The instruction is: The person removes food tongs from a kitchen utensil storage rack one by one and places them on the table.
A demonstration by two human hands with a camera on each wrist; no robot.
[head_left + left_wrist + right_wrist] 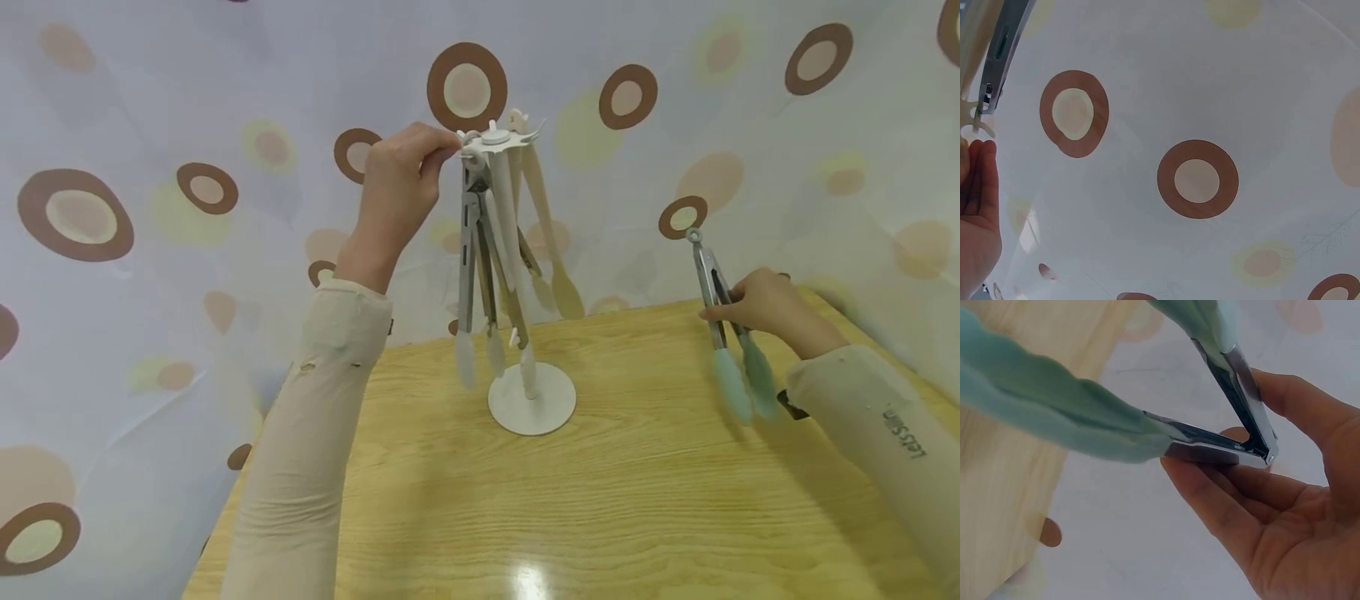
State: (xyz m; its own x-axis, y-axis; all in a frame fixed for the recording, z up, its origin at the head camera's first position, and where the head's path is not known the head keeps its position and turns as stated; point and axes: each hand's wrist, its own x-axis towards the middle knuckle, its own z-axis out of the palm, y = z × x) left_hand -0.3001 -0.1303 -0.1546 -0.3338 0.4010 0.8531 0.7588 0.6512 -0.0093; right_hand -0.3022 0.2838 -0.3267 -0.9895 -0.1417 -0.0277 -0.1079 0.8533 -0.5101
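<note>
A white utensil rack (532, 404) stands upright on its round base. At its hooked top, my left hand (401, 179) pinches the rim beside the ring of a hanging pair of metal tongs (467, 267). The left wrist view catches only part of that hand (979, 212) below the metal arm of those tongs (1007, 53); the fingertips' contact is partly cut off. On the right, my right hand (776, 308) holds mint-tipped tongs (731, 379) above the table, their ring up and tips down. In the right wrist view, thumb and fingers span the spread metal arms of the tongs (1235, 394).
Other utensils hang from the rack, among them a beige spoon-like one (558, 275) at its right. The rack stands on a light wooden table (637, 500). Behind it rises a white covering (585, 50) with brown rings. A small dark object (791, 404) shows near the right sleeve.
</note>
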